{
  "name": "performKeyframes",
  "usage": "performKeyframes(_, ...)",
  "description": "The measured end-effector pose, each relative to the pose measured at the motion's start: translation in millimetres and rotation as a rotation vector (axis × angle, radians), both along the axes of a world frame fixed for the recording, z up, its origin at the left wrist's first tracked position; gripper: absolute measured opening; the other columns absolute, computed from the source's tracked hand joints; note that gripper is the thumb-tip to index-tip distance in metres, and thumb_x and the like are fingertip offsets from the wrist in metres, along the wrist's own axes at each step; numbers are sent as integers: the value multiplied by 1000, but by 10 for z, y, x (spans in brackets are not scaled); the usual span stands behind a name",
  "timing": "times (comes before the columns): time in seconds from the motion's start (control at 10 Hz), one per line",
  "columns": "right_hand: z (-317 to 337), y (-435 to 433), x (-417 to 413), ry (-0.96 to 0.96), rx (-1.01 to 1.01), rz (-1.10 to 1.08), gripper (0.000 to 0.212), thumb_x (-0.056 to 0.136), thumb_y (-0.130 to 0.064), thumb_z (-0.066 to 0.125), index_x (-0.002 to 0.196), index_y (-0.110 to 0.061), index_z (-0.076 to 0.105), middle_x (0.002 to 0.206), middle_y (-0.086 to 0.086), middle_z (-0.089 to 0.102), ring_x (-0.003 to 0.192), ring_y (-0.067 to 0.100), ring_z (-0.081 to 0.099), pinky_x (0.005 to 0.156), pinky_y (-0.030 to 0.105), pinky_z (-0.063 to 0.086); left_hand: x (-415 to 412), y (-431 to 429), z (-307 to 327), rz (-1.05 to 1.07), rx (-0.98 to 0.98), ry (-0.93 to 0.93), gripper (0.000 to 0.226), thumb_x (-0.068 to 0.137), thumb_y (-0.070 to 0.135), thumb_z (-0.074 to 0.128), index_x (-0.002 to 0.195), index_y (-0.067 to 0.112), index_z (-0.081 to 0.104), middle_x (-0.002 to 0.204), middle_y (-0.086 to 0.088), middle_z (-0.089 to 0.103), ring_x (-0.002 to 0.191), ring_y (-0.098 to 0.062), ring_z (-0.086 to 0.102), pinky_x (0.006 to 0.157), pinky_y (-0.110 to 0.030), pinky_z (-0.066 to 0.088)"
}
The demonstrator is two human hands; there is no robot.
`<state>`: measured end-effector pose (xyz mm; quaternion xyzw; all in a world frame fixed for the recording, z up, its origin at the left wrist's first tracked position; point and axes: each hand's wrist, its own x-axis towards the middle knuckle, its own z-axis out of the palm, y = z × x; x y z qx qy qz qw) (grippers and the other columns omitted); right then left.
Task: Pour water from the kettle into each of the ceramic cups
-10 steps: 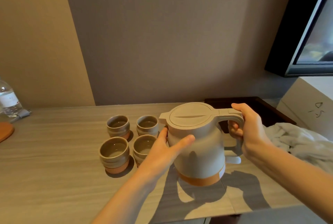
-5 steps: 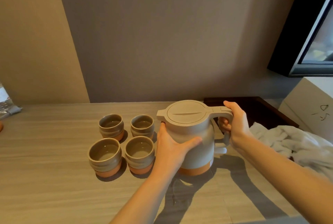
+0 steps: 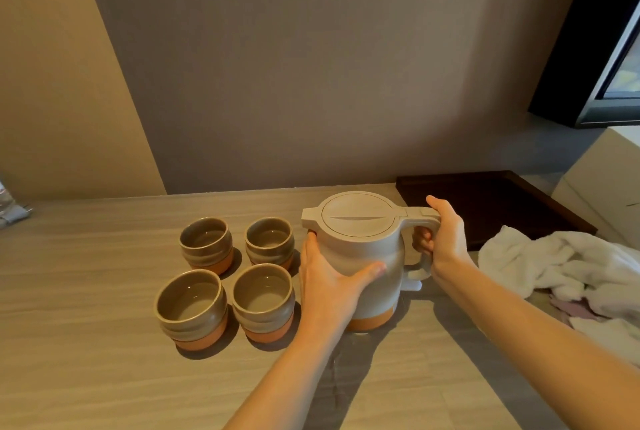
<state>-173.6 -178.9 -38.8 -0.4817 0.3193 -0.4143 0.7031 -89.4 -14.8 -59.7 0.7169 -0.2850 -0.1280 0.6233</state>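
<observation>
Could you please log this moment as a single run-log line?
phase: kettle upright beside cups | right hand: gripping handle | left hand: bracing kettle body | four cups: upright | lid: closed

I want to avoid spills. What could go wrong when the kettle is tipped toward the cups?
The four cups stand very close together, so the stream may land between them. The kettle stands right beside them and may knock the nearest cup. The left hand lies below the spout and may get wet.

Warm, dim indoor light falls from above, throwing soft dark shadows of both forearms and the beige kettle onto the pale wood-grain tabletop. Wide-angle distortion bends the edges; focus is slightly soft throughout.
</observation>
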Motion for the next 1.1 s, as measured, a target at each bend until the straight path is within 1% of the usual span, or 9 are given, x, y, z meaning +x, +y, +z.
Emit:
performKeyframes(0.1, -35, -20, 22, 4, -12, 15, 37, 82, -38, 55, 55, -14, 46, 53, 3, 36, 38, 10, 27, 41, 24, 21, 15, -9, -35, 15, 1, -24, 111, 41, 63, 85, 136, 30, 38, 132, 10, 54, 123, -13, 51, 101, -45, 45)
performKeyframes(0.4, -43, -46, 45, 44, -38, 104, 54, 95, -40, 42, 49, -13, 49, 43, 1, 35, 36, 11, 27, 42, 24, 24, -5, 13, -70, 47, 42, -78, 111, 41, 62, 81, 136, 31, 34, 133, 10, 46, 124, -12, 44, 104, -44, 42)
performKeyframes(0.5, -59, -52, 54, 75, -107, 119, 60, 99, -41, 33, 50, -12, 53, 40, 1, 37, 36, 12, 28, 43, 26, 25, -7, 31, -92, 47, 59, -82, 115, 43, 62, 82, 141, 30, 30, 138, 10, 42, 128, -12, 41, 106, -44, 40)
performKeyframes(0.6, -95, -39, 66, 173, -239, 45, 63, 101, -39, 23, 53, -8, 50, 42, 5, 41, 39, 15, 35, 46, 29, 32, -18, 44, -105, 39, 87, -117, 114, 46, 66, 79, 141, 30, 28, 138, 10, 41, 128, -12, 40, 105, -44, 41)
performKeyframes(0.7, -108, 19, 48, 281, -361, -55, 60, 101, -39, 17, 63, -4, 48, 55, 11, 50, 51, 16, 48, 56, 28, 43, -38, 58, -113, 54, 133, -145, 116, 49, 70, 75, 144, 29, 22, 143, 9, 36, 132, -14, 36, 108, -43, 38)
performKeyframes(0.8, -63, 71, -21, 417, -436, -138, 54, 103, -36, 17, 77, -2, 50, 71, 11, 56, 66, 17, 53, 62, 27, 43, -65, 77, -124, 60, 183, -198, 121, 57, 75, 70, 150, 26, 11, 155, 3, 25, 142, -18, 26, 113, -44, 32)
performKeyframes(0.9, -30, 64, -160, 592, -609, -136, 46, 102, -34, 22, 89, -3, 53, 84, 13, 59, 77, 23, 56, 62, 27, 41, -97, 101, -121, 34, 207, -220, 116, 67, 73, 65, 153, 26, 2, 160, 1, 16, 146, -20, 20, 116, -45, 28)
performKeyframes(1.0, -39, 163, -369, 678, -706, -112, 28, 101, -33, 34, 113, -14, 51, 97, 2, 61, 81, 10, 55, 62, 25, 42, -88, 179, -154, -15, 212, -199, 108, 78, 58, 68, 154, 26, -2, 161, 3, 14, 148, -18, 16, 119, -42, 24)
performKeyframes(1.1, -105, 457, -543, 769, -834, -109, 36, 96, -29, 49, 130, -17, 44, 121, 1, 59, 97, 11, 56, 72, 28, 45, -113, 336, -149, -32, 163, -151, 88, 85, 36, 69, 153, 23, 14, 153, 6, 33, 141, -13, 31, 115, -36, 32)
